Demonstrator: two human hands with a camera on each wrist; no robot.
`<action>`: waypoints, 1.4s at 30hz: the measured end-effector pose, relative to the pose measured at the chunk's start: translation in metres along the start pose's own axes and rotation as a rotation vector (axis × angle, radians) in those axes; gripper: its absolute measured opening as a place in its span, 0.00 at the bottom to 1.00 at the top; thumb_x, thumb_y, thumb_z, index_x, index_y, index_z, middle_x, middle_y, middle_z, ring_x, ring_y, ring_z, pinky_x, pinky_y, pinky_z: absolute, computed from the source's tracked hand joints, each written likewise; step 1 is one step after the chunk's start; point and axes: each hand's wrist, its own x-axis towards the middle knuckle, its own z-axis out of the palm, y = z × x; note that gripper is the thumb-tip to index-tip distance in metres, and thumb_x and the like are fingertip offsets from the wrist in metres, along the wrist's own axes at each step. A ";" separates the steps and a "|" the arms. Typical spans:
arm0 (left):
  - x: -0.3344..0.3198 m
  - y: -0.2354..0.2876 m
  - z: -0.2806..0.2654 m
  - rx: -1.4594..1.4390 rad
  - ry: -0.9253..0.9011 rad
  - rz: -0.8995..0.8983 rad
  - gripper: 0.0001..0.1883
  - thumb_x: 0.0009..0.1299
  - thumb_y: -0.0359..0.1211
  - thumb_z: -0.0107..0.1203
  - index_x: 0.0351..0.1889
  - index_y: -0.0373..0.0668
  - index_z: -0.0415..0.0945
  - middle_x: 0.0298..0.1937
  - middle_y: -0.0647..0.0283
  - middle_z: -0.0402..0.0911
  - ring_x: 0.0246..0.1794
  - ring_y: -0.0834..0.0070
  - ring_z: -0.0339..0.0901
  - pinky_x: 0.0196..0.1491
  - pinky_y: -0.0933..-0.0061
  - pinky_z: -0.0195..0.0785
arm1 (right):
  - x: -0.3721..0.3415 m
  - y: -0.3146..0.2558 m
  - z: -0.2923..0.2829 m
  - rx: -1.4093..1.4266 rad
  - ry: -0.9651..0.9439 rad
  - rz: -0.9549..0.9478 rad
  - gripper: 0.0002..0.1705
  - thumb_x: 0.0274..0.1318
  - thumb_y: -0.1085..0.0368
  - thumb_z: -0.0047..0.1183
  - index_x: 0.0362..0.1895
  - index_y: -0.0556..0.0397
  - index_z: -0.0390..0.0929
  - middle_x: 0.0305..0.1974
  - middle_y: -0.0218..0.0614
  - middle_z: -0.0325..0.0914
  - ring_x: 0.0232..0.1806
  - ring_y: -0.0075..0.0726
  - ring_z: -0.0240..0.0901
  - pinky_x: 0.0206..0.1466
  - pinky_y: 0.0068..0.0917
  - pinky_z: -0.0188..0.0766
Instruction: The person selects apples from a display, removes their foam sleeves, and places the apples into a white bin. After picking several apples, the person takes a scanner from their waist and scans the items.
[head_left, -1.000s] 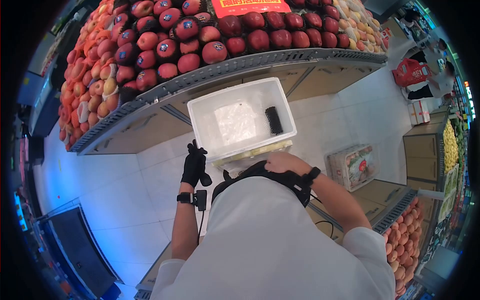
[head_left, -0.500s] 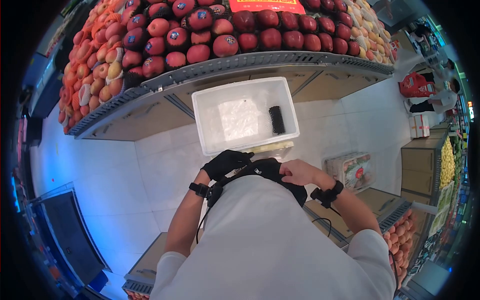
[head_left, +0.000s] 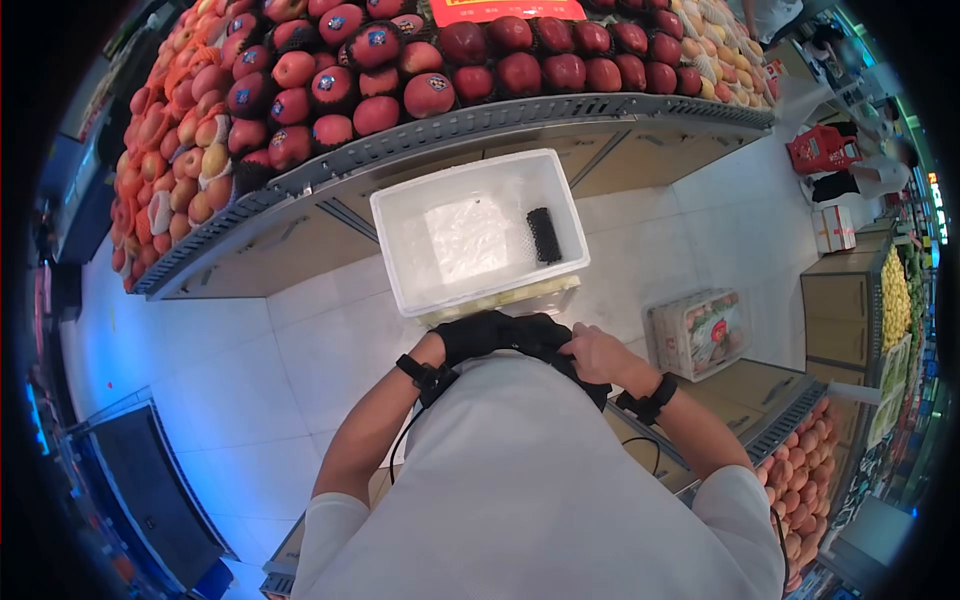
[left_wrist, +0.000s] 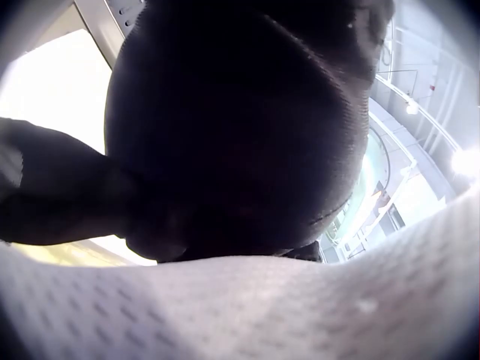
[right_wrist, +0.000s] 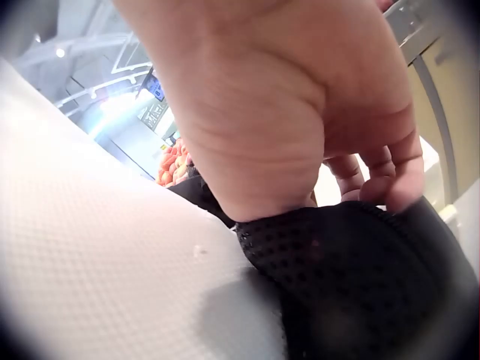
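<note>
A black waist bag (head_left: 543, 336) with a perforated band (right_wrist: 330, 262) lies across the front of the white shirt. The left hand (head_left: 472, 336), in a black glove, is against the bag's left part; dark glove and dark bag merge, so its fingers are unclear. In the left wrist view that hand (left_wrist: 232, 127) is a dark shape above the shirt. The bare right hand (head_left: 600, 357) holds the bag's right part. Seen from the right wrist, the fingers of this hand (right_wrist: 277, 97) curl over the bag's upper edge.
Before the person stands a white foam box (head_left: 480, 297) with a black mesh roll (head_left: 543, 235) inside. Beyond it is an apple display (head_left: 428, 95) with a grey metal edge (head_left: 500, 118). A packed clear crate (head_left: 697, 332) is on the floor at right. Other people are far right.
The left hand has moved from beside the foam box inward to the waist bag, then further right along it. The right hand has shifted slightly right and down, staying at the bag.
</note>
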 end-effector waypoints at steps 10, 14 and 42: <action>-0.003 0.008 -0.003 0.190 0.126 0.105 0.17 0.63 0.30 0.57 0.51 0.42 0.79 0.49 0.55 0.82 0.50 0.64 0.78 0.56 0.68 0.69 | -0.018 -0.004 -0.021 0.254 0.057 -0.130 0.08 0.42 0.64 0.57 0.25 0.57 0.78 0.41 0.44 0.79 0.51 0.54 0.70 0.54 0.40 0.70; 0.013 0.001 -0.003 0.232 0.063 0.150 0.17 0.64 0.32 0.58 0.51 0.41 0.79 0.49 0.55 0.81 0.50 0.62 0.78 0.55 0.67 0.69 | -0.005 -0.001 -0.012 0.237 0.028 -0.067 0.10 0.41 0.64 0.58 0.27 0.57 0.75 0.39 0.42 0.80 0.49 0.53 0.69 0.52 0.40 0.70; 0.068 -0.001 0.024 0.433 -0.240 0.353 0.14 0.71 0.43 0.50 0.48 0.49 0.77 0.47 0.60 0.80 0.47 0.67 0.78 0.49 0.70 0.67 | -0.014 0.015 -0.004 0.294 0.117 -0.090 0.14 0.39 0.67 0.62 0.19 0.56 0.67 0.29 0.42 0.77 0.40 0.53 0.70 0.44 0.40 0.69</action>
